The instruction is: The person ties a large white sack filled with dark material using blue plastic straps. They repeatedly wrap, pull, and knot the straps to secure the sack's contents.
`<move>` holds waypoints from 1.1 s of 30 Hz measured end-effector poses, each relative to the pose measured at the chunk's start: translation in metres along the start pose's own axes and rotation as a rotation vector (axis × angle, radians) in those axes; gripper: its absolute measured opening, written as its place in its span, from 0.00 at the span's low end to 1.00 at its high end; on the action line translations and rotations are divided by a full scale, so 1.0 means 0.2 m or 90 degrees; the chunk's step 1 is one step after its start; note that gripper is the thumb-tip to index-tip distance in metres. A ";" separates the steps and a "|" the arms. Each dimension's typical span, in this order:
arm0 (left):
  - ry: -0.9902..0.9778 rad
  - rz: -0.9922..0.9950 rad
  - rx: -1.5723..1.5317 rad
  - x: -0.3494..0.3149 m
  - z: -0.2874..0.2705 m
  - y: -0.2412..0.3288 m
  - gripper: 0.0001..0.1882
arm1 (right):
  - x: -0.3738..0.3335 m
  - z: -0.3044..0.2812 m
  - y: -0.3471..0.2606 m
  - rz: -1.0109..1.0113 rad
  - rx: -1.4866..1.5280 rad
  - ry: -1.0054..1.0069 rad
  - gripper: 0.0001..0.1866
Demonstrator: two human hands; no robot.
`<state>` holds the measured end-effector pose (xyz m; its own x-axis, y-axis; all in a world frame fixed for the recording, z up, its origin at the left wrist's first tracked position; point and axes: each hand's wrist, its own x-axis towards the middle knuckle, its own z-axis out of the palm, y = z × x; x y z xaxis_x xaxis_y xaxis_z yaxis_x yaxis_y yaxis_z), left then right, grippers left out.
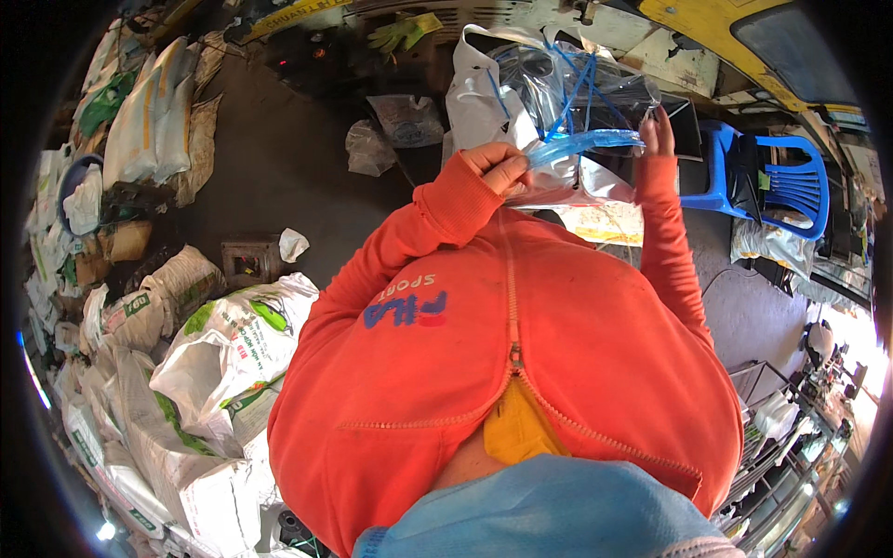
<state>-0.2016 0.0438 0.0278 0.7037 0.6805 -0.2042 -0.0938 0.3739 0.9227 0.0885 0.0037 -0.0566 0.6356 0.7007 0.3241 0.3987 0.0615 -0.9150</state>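
My left hand (499, 168) is closed on one end of a translucent blue plastic strip (586, 143), in front of my chest. From there the strip runs to the right in a shallow arc, and its far end meets my right hand (658, 137). That hand is upright, seen edge-on, with its fingers stretched out. Just beyond both hands stands a large white sack (474, 98) with clear plastic showing in its mouth. Thin blue cords (575, 84) cross over the plastic.
A blue plastic chair (795, 177) stands to the right. Clear plastic bags (406, 121) lie on the dark floor (270, 177) ahead. White printed sacks (237, 344) crowd the left side. A yellow-green glove (406, 33) lies at the far edge. Metal racks (777, 418) stand at the lower right.
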 end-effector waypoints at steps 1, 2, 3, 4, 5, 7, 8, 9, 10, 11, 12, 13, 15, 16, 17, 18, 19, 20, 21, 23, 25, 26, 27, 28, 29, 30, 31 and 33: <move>-0.027 0.021 -0.007 0.01 0.01 0.00 0.10 | -0.07 0.00 -0.08 -0.291 -0.306 0.029 0.24; -0.072 0.015 0.056 0.02 0.02 0.00 0.08 | -0.14 0.03 -0.15 -0.298 -0.225 -0.109 0.20; -0.133 0.031 0.113 0.03 0.03 0.01 0.07 | -0.21 0.06 -0.21 -0.215 -0.081 -0.313 0.17; -0.195 0.041 0.175 0.05 0.03 0.01 0.06 | -0.28 0.09 -0.26 -0.136 -0.051 -0.491 0.13; -0.221 0.177 0.245 0.08 0.04 0.01 0.05 | -0.35 0.17 -0.29 -0.195 -0.103 -0.597 0.07; -0.262 0.441 0.391 0.14 0.06 0.02 0.05 | -0.42 0.21 -0.34 -0.346 0.083 -0.481 0.06; -0.273 0.477 0.413 0.16 0.07 0.01 0.05 | -0.45 0.24 -0.35 -0.327 0.133 -0.464 0.06; -0.270 0.508 0.436 0.18 0.08 0.01 0.05 | -0.46 0.25 -0.35 -0.307 0.185 -0.448 0.05; -0.277 0.546 0.465 0.19 0.09 0.01 0.05 | -0.48 0.25 -0.35 -0.263 0.250 -0.405 0.05; -0.293 0.461 0.431 0.20 0.09 0.02 0.05 | -0.48 0.25 -0.35 -0.193 0.286 -0.430 0.05; -0.318 0.383 0.403 0.23 0.09 0.02 0.06 | -0.49 0.23 -0.34 -0.100 0.334 -0.423 0.05; -0.342 0.308 0.375 0.26 0.08 0.02 0.06 | -0.50 0.22 -0.34 -0.019 0.355 -0.442 0.05; -0.104 0.081 0.255 0.29 0.07 0.00 0.08 | -0.50 0.18 -0.33 0.021 0.154 -0.476 0.07; -0.036 0.104 0.327 0.35 0.05 -0.01 0.09 | -0.50 0.15 -0.32 0.026 0.205 -0.462 0.07; 0.050 0.146 0.393 0.39 0.05 -0.04 0.10 | -0.50 0.15 -0.31 0.017 0.258 -0.453 0.08; 0.056 0.066 0.474 0.42 0.07 -0.09 0.10 | -0.50 0.13 -0.30 -0.006 0.214 -0.459 0.08; 0.051 0.131 0.641 0.45 0.08 -0.13 0.11 | -0.50 0.13 -0.28 -0.015 0.222 -0.462 0.09; 0.049 0.186 0.811 0.47 0.10 -0.18 0.12 | -0.50 0.13 -0.27 -0.031 0.227 -0.469 0.09; 0.011 0.191 0.984 0.50 0.12 -0.22 0.12 | -0.49 0.13 -0.26 -0.042 0.226 -0.470 0.09; 0.103 0.165 0.958 0.54 0.16 -0.28 0.16 | -0.47 0.13 -0.24 -0.117 0.266 -0.485 0.09; 0.117 0.073 0.981 0.57 0.19 -0.30 0.17 | -0.45 0.12 -0.24 -0.129 0.284 -0.506 0.10; 0.109 0.015 0.967 0.58 0.19 -0.31 0.17 | -0.44 0.11 -0.23 -0.107 0.286 -0.523 0.10; 0.124 -0.005 0.951 0.59 0.20 -0.31 0.16 | -0.43 0.10 -0.24 -0.126 0.306 -0.542 0.10; 0.152 -0.011 0.936 0.59 0.20 -0.31 0.16 | -0.41 0.09 -0.23 -0.118 0.272 -0.544 0.10; 0.156 0.000 0.911 0.59 0.20 -0.31 0.15 | -0.40 0.08 -0.24 -0.151 0.256 -0.546 0.11; 0.173 0.024 0.887 0.59 0.19 -0.31 0.14 | -0.38 0.06 -0.24 -0.144 0.223 -0.538 0.11; 0.181 0.043 0.863 0.59 0.19 -0.32 0.14 | -0.36 0.05 -0.24 -0.094 0.218 -0.512 0.10; 0.217 0.077 0.769 0.59 0.18 -0.32 0.13 | -0.32 0.02 -0.25 0.025 0.171 -0.442 0.09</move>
<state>-0.0872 0.0772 -0.0440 0.5023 0.8647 -0.0051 0.6836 -0.3936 0.6146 0.0254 -0.0426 -0.0329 0.0469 0.9883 0.1451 0.1519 0.1365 -0.9789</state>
